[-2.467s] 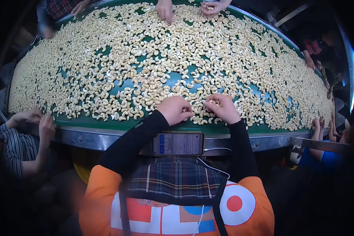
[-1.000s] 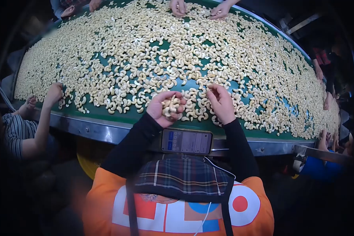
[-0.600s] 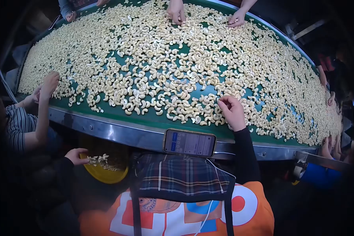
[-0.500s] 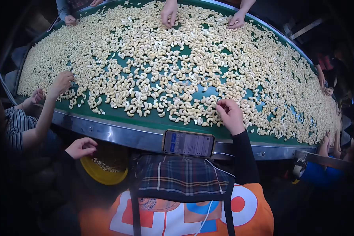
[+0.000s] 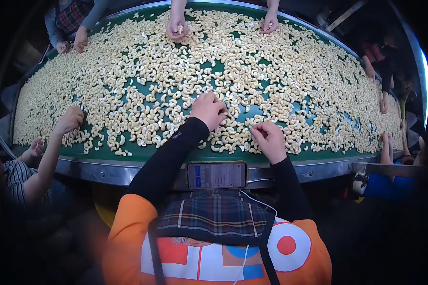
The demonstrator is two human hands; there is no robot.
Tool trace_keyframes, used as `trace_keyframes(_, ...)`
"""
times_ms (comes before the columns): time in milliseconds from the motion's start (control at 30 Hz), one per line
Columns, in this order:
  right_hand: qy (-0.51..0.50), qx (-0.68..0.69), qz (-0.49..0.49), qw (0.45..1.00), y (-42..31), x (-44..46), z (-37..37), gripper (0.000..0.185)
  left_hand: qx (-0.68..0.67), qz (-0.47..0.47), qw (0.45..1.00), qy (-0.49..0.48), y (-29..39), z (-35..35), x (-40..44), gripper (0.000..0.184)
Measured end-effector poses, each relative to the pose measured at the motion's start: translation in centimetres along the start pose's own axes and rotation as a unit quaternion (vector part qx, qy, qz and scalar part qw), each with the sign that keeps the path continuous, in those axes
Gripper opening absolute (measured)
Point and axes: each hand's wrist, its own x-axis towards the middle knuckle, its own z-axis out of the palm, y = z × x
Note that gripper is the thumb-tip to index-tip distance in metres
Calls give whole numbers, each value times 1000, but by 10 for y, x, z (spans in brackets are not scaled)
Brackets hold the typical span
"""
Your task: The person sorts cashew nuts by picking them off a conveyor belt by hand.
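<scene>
Pale cashews (image 5: 147, 114) lie thickly spread over a green belt (image 5: 159, 154). My left hand (image 5: 208, 111) is down among the nuts near the middle, its fingers curled and the tips partly hidden. Beside it, to the right, my right hand (image 5: 271, 141) touches the near edge of the nuts with thumb and forefinger drawn together. Whether either hand grips a cashew is too small to make out. Both of my forearms wear black sleeves.
A metal rim (image 5: 114, 173) edges the belt in front of me. A phone (image 5: 217, 175) with a white cable rests at my chest. A yellow tub (image 5: 102, 206) sits below left, mostly hidden. Co-workers' hands (image 5: 177, 28) work at the far side and both ends.
My left hand has moved from above the yellow tub up and right onto the cashews. My right hand stays near the same spot. The far co-worker's hands have shifted left in view.
</scene>
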Motion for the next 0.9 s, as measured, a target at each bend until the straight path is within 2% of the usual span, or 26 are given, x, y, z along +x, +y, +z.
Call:
trace_keyframes(67, 55, -6, -90, 994, -9, 17, 10, 7, 38, 30, 998, -43, -2, -5, -4, 8)
trace_keyframes(100, 55, -4, -92, 994, -10, 22, 15, 7, 59, 44, 995, -64, -4, -9, -7, 10)
trace_keyframes(133, 41, -64, -112, 991, -9, 27, 21, 7, 62, 42, 995, -64, -5, -15, -15, 10)
trace_keyframes(167, 27, -123, -131, 983, -9, 31, 28, 8, -108, -53, 987, -111, -6, -22, -25, 11)
trace_keyframes(200, 15, -181, -150, 972, -9, 35, 34, 9, -273, -144, 939, -154, -8, -29, -34, 13)
trace_keyframes(233, 15, -177, -152, 972, -10, 36, 38, 9, -429, -231, 853, -190, -13, -35, -40, 15)
trace_keyframes(267, 17, -204, -162, 965, -12, 34, 41, 10, -426, -233, 853, -190, -19, -41, -43, 15)
trace_keyframes(367, 27, -261, -181, 948, -13, 27, 46, 12, -516, -287, 801, -105, -45, -58, -45, 16)
trace_keyframes(467, 54, -137, -137, 979, -13, 17, 51, 13, -599, -341, 724, -15, -67, -65, -45, 17)
trace_keyframes(500, 50, -137, -134, 980, -17, 15, 55, 13, -438, -299, 847, -34, -76, -63, -38, 17)
trace_keyframes(533, 48, -55, -88, 993, -24, 14, 58, 11, -257, -243, 934, -55, -86, -62, -24, 17)
trace_keyframes(567, 45, 27, -38, 998, -33, 11, 62, 10, -126, -161, 979, -6, -93, -59, -15, 16)
trace_keyframes(600, 38, 108, 19, 993, -39, 5, 67, 9, 6, -76, 996, 36, -97, -55, -10, 16)
trace_keyframes(633, 27, 108, 35, 993, -46, 1, 70, 9, 24, -73, 997, 25, -109, -45, -3, 14)
trace_keyframes(700, 33, 13, -59, 998, -56, 7, 73, 9, 36, -69, 997, 8, -109, -41, -7, 13)
trace_keyframes(800, 3, 51, 17, 999, -41, 13, 84, 10, -62, -204, 961, -177, -75, -80, -1, 19)
trace_keyframes(833, -12, 72, 49, 996, -47, 14, 87, 10, -63, -204, 960, -179, -74, -77, -11, 19)
trace_keyframes(900, -20, 105, 33, 994, -65, 17, 97, 10, -349, -174, 911, -129, -75, -68, -38, 25)
